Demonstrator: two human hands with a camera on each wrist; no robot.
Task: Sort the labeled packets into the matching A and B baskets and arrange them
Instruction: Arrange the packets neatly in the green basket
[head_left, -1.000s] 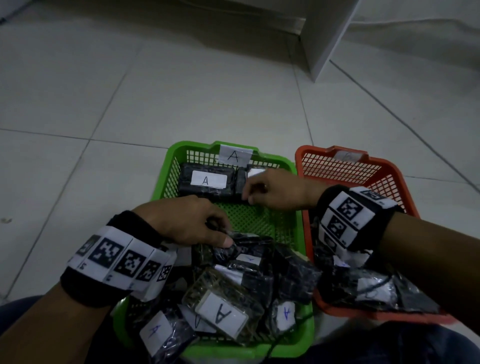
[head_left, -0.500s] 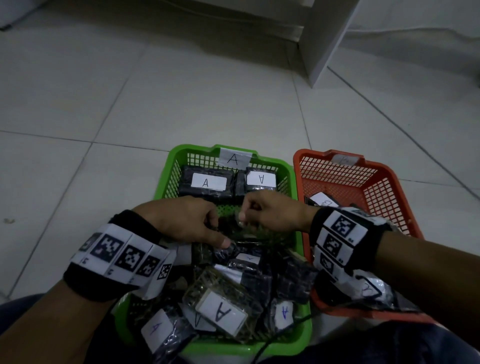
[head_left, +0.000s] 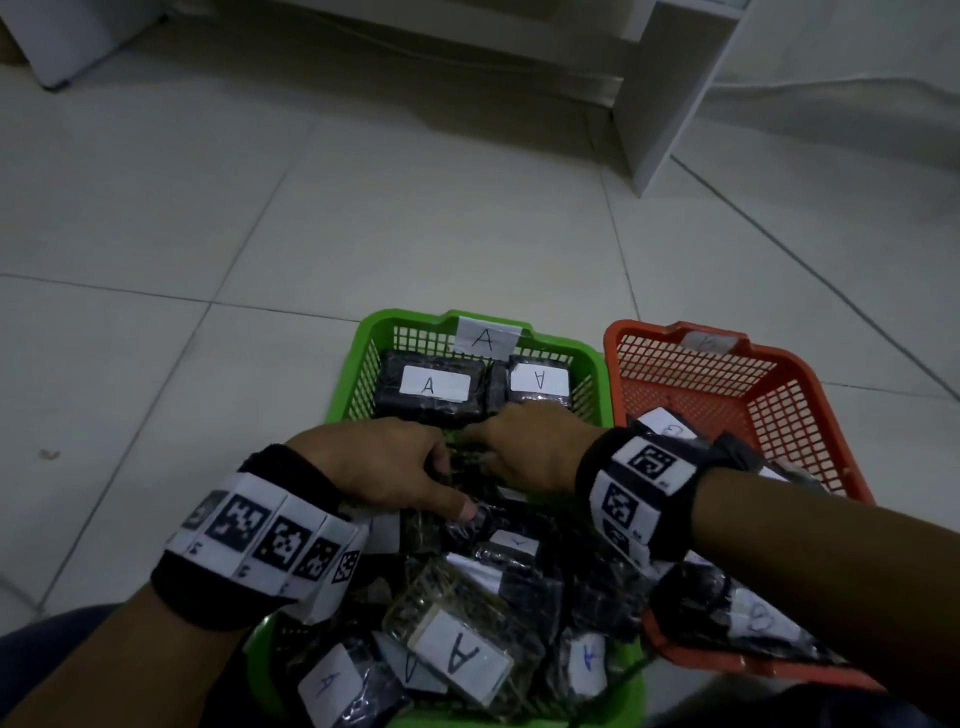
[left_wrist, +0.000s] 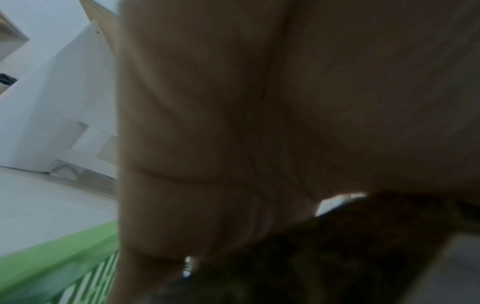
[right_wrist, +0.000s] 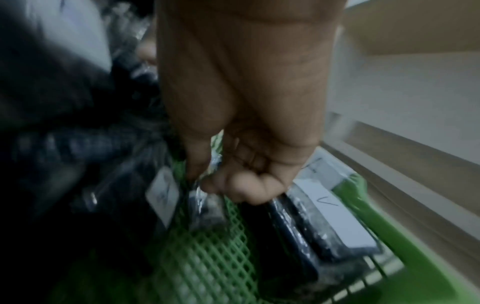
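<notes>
Tiled floor (head_left: 363, 218), green basket (head_left: 592, 358) at 6 o'clock, packet (right_wrist: 207, 205) pinched by right hand (head_left: 530, 447), left hand (head_left: 379, 467) grip on the pile not discernible.

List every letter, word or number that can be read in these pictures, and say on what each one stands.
"A": tag on the green basket rim.
"A": left back packet.
"A", upside down: right back packet.
"A": three front packets.
Orange basket tag and its packets' labels: too blurred to read.
Wristband marker numbers: too small.
</notes>
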